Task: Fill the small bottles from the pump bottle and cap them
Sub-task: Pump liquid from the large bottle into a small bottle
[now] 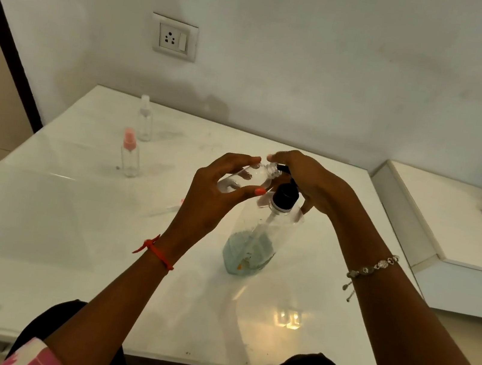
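My left hand (216, 191) holds a small clear bottle (248, 178) tilted on its side, fingers pinching its body, its open neck at the black spout of the pump bottle (256, 235). My right hand (312, 184) arches over the pump head, fingers curled down on it. The pump bottle stands mid-counter (67, 233); left of it and farther back stand a pink-capped bottle (130, 153) and a clear-capped bottle (145, 118), beneath a wall socket (173, 37).

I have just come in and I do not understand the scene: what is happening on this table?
A person is filling a small clear bottle from a pump bottle on the white table. The left hand holds the small bottle tilted, its open neck at the black pump nozzle. The right hand rests on the pump head. Two more small bottles stand far left, one with a pink cap, one with a clear cap.
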